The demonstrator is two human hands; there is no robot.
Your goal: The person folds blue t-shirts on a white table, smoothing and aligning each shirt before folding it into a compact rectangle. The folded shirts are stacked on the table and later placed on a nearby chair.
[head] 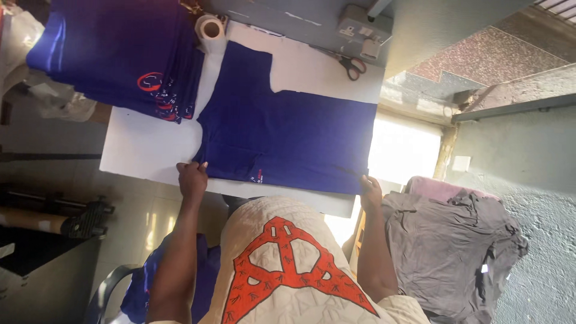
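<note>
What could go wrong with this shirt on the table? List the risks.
1. The blue shirt reaches the near edge of the white table, where the left hand and right hand grip it; a pull might drag it off.
2. The scissors lie close to the cloth and could snag it.
3. The stack of blue shirts overhangs the far corner and may slide.

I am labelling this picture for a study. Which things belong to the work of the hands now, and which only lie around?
In use:
- left hand and right hand, each on an edge of the blue shirt
- white board under it

Lying about:
- stack of blue shirts
- scissors
- tape roll
- grey clothes
</note>
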